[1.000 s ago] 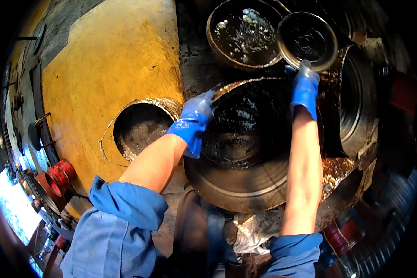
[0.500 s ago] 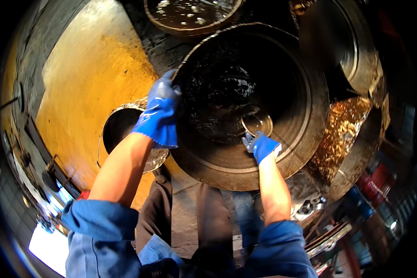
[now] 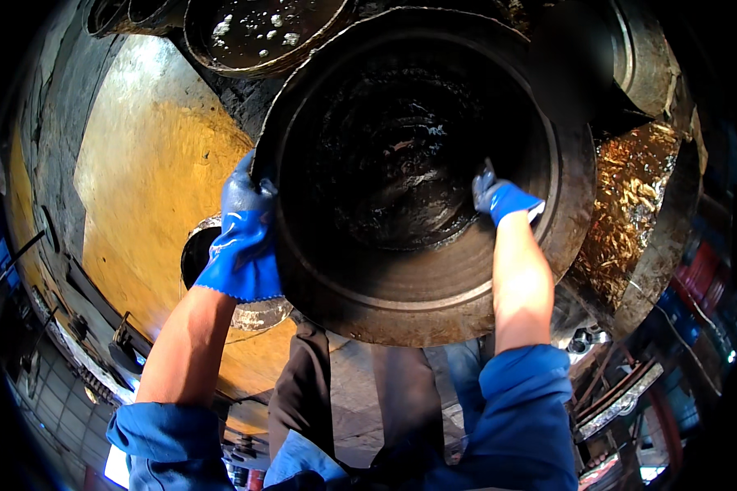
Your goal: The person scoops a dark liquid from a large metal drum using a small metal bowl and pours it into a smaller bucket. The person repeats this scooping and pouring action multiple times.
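A large, round, dark metal basin [image 3: 422, 319] fills the middle of the view, with dark, glinting liquid [image 3: 409, 155] inside. At its left rim is my left hand [image 3: 246, 192] in a blue rubber glove, fingers closed over the edge. My right hand [image 3: 499, 199], gloved the same way, reaches inside over the right part of the basin. Its fingers are curled. What they hold is lost in the deep shadow; a round bowl was in this hand half a second ago.
A metal bucket [image 3: 262, 315] stands left of the basin, partly behind my left arm. Beyond the basin sits a round container of bubbly brown liquid [image 3: 270, 33]. On the right is a trough with wet brown pieces [image 3: 626, 213]. Yellow-stained flooring [image 3: 164, 164] lies to the left.
My right hand has moved up and right inside the basin, and the bowl no longer shows. The basin appears tipped toward me, with my left hand still at its rim.
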`<state>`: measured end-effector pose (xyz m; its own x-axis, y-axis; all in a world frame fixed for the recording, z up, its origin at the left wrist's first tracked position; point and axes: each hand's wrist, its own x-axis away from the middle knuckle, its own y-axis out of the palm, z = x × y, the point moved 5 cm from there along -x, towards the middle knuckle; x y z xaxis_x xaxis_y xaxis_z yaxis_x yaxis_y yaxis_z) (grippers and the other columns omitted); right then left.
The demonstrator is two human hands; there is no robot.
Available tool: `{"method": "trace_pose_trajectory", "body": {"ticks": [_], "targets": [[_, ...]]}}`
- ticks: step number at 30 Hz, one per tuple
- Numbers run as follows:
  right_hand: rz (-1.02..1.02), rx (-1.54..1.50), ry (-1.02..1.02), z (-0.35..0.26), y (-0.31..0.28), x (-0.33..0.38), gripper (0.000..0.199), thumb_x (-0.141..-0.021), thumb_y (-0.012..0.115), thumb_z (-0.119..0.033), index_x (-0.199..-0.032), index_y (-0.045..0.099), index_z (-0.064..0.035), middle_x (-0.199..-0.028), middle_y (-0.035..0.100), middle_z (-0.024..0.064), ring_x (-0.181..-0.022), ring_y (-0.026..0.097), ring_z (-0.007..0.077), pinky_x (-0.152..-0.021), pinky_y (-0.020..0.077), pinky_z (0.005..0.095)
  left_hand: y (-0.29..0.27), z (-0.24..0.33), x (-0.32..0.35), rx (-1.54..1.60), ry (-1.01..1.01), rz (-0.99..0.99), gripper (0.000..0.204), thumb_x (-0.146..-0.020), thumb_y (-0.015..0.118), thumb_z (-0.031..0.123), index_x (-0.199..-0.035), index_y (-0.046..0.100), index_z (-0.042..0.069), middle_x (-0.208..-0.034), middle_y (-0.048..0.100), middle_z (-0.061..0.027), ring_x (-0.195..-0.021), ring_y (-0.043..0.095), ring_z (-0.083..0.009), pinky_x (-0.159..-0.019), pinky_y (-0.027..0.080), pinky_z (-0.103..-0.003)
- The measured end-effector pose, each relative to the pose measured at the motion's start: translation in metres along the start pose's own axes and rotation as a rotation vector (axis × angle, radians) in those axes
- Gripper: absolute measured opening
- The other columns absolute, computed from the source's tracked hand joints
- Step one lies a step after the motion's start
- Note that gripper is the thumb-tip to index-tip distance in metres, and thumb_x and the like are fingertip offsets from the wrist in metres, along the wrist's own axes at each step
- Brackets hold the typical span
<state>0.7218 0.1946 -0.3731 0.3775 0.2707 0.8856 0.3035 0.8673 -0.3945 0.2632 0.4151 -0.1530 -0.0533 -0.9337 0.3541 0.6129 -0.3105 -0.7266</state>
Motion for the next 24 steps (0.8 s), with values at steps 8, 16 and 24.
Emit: {"method": "trace_pose_trajectory", "body": {"ticks": [8,16,24], "targets": [[-0.735,-1.583,0.469,0.126,0.082,0.138,0.047,-0.091,0.04,-0.051,-0.111,0.069,-0.0195,-0.11,0.069,0.0039,-0.099,0.064,0.03,-0.082,0.046,0.0531,-0.01,0.006,0.002,0.058,0.001,-0.023,0.041,-0.079,0.048,-0.006,-0.119,0.058,-0.003,-0.112,0.066,-0.0155,-0.106,0.062,-0.0256,-0.094,0.046,-0.032],[-0.706,-2.235,1.557,0.133,0.177,0.068,0.035,-0.091,0.054,-0.031,-0.121,0.063,-0.0149,-0.121,0.064,0.0063,-0.112,0.059,0.028,-0.077,0.0507,0.0467,0.013,-0.022,-0.002,0.093,0.048,0.007,0.044,-0.078,0.049,-0.006,-0.121,0.058,0.0,-0.109,0.067,-0.016,-0.101,0.065,-0.0271,-0.089,0.049,-0.033],[-0.211,-3.164,1.694,0.092,0.059,0.031,0.029,-0.086,0.059,-0.02,-0.11,0.066,-0.0062,-0.109,0.069,0.0132,-0.1,0.067,0.0247,-0.075,0.0564,0.0386,0.003,-0.023,0.001,0.075,0.063,0.014,0.046,-0.079,0.049,-0.004,-0.124,0.057,0.0,-0.111,0.067,-0.0163,-0.102,0.064,-0.0269,-0.091,0.048,-0.033]]}}
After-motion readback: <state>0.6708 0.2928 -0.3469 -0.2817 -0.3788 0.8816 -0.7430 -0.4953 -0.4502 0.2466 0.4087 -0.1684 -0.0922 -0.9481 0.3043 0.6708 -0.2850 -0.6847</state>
